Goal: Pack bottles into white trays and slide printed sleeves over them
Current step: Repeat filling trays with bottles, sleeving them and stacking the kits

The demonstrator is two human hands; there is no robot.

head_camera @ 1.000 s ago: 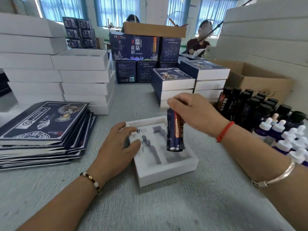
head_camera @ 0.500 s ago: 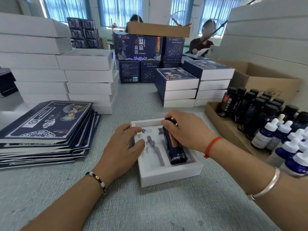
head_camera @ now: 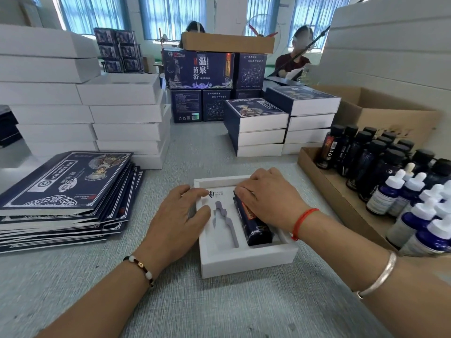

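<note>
The left hand (head_camera: 179,217) rests flat-fingered on the white tray (head_camera: 246,261), apparently to steady it; the right hand (head_camera: 264,198) grips the dark bottle (head_camera: 255,225), seating it in the tray's right slot.
</note>
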